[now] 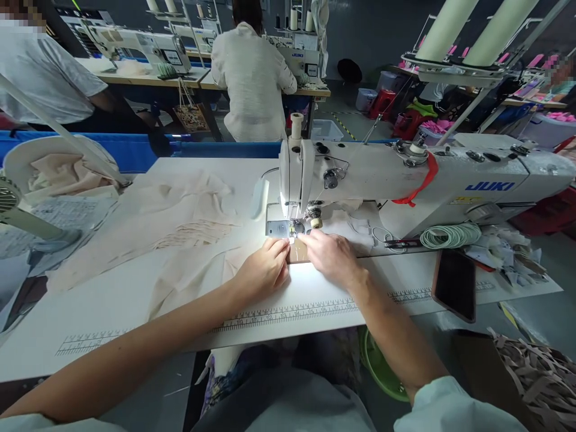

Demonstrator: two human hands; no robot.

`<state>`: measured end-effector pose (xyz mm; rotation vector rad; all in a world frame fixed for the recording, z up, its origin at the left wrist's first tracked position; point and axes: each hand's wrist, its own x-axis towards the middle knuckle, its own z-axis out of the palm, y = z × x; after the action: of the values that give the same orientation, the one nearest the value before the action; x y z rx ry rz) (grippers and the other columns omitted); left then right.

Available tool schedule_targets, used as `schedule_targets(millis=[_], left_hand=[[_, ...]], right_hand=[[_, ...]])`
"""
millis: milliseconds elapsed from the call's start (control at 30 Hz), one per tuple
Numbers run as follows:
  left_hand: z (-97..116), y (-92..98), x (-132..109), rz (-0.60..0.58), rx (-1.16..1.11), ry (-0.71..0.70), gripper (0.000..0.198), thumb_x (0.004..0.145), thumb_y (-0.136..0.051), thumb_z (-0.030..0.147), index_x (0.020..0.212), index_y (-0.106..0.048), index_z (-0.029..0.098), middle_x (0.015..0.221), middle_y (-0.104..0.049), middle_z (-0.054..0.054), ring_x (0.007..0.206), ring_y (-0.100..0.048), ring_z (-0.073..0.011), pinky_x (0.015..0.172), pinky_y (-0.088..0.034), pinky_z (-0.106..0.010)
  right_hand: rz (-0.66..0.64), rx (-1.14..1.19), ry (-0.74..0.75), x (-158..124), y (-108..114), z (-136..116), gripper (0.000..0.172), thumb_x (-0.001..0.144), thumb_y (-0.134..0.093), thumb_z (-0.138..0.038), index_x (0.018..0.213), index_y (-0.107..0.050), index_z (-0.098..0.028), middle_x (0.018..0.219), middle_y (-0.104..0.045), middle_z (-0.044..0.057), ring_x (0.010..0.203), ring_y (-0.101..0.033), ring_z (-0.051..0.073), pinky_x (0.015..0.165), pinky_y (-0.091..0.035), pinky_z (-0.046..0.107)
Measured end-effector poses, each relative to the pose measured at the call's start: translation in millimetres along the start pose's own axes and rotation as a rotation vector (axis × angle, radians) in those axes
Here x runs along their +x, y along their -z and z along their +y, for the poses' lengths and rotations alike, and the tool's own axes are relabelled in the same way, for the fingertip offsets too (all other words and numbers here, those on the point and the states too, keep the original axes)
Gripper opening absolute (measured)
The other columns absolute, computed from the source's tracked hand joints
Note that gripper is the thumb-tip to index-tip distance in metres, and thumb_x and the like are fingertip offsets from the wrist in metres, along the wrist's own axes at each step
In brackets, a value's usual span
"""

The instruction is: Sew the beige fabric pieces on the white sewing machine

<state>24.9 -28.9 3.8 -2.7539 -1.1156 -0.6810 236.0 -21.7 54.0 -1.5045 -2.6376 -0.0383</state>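
Note:
Under the needle of the white JUKI sewing machine (355, 171), a small white piece (291, 240), perhaps fabric or a label, lies by the presser foot. My left hand (265, 264) is closed at the left of the needle, its fingertips pinching at that piece. From the right, my right hand (330, 255) reaches in with fingers pinched together near the foot; what they hold is too small to make out. A brown plate (297, 252) shows between the hands. Sheer beige fabric (193, 240) spreads over the table to the left of my left hand.
To the right lie a coil of pale green cord (450, 236), a phone (454, 285) at the table edge and fabric scraps (508, 255). A fan (27, 216) stands at left. A printed ruler (288, 313) runs along the front edge. Two people sit beyond.

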Motion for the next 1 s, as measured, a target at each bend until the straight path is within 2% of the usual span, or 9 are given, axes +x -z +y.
schedule_targets(millis=[133, 233, 467, 633, 800, 1000], left_hand=[[-10, -4.5, 9, -0.026, -0.006, 0.016, 0.036, 0.095, -0.045, 0.014, 0.123, -0.067, 0.009, 0.12, -0.071, -0.019, 0.108, -0.065, -0.0304, 0.09, -0.065, -0.044], [-15, -5.7, 14, -0.026, 0.012, 0.002, 0.034, 0.095, -0.046, 0.015, 0.121, -0.068, 0.011, 0.119, -0.071, -0.017, 0.108, -0.064, -0.0291, 0.088, -0.064, -0.04], [-14, -5.4, 20, -0.042, -0.012, -0.018, 0.034, 0.097, -0.045, 0.017, 0.116, -0.072, 0.009, 0.112, -0.071, -0.02, 0.106, -0.064, -0.0328, 0.091, -0.062, -0.049], [-15, -6.3, 19, -0.022, -0.022, -0.025, 0.034, 0.098, -0.045, 0.019, 0.114, -0.073, 0.009, 0.113, -0.071, -0.021, 0.103, -0.065, -0.0328, 0.09, -0.062, -0.049], [-18, -3.9, 20, -0.001, -0.032, -0.047, 0.035, 0.098, -0.044, 0.018, 0.114, -0.074, 0.008, 0.113, -0.072, -0.021, 0.1, -0.065, -0.0324, 0.085, -0.061, -0.046], [-21, -1.7, 21, -0.004, -0.04, -0.059, 0.035, 0.099, -0.044, 0.019, 0.112, -0.074, 0.01, 0.112, -0.072, -0.02, 0.098, -0.065, -0.0308, 0.084, -0.061, -0.045]], right_hand=[[0.036, -0.011, -0.106, 3, 1, 8, 0.039, 0.101, -0.043, -0.013, 0.125, -0.072, -0.022, 0.106, -0.076, 0.009, 0.078, -0.066, 0.019, 0.065, -0.04, 0.032], [0.055, -0.022, -0.113, 4, -2, 12, 0.038, 0.099, -0.045, -0.014, 0.123, -0.074, -0.021, 0.105, -0.077, 0.009, 0.077, -0.067, 0.019, 0.063, -0.038, 0.032], [0.078, 0.0, -0.097, 4, -4, 14, 0.039, 0.101, -0.041, -0.015, 0.122, -0.074, -0.021, 0.099, -0.077, 0.008, 0.075, -0.066, 0.018, 0.063, -0.038, 0.032], [0.067, 0.031, -0.103, 4, -6, 12, 0.036, 0.1, -0.044, -0.014, 0.116, -0.076, -0.02, 0.099, -0.077, 0.008, 0.076, -0.066, 0.019, 0.064, -0.039, 0.031], [0.129, 0.144, -0.169, 9, -12, 12, 0.033, 0.106, -0.045, -0.023, 0.11, -0.077, -0.017, 0.102, -0.078, 0.01, 0.081, -0.067, 0.02, 0.068, -0.038, 0.03], [0.21, 0.311, -0.321, 24, -18, 21, 0.031, 0.108, -0.046, -0.034, 0.094, -0.071, -0.022, 0.08, -0.075, 0.004, 0.073, -0.066, 0.017, 0.067, -0.038, 0.026]])
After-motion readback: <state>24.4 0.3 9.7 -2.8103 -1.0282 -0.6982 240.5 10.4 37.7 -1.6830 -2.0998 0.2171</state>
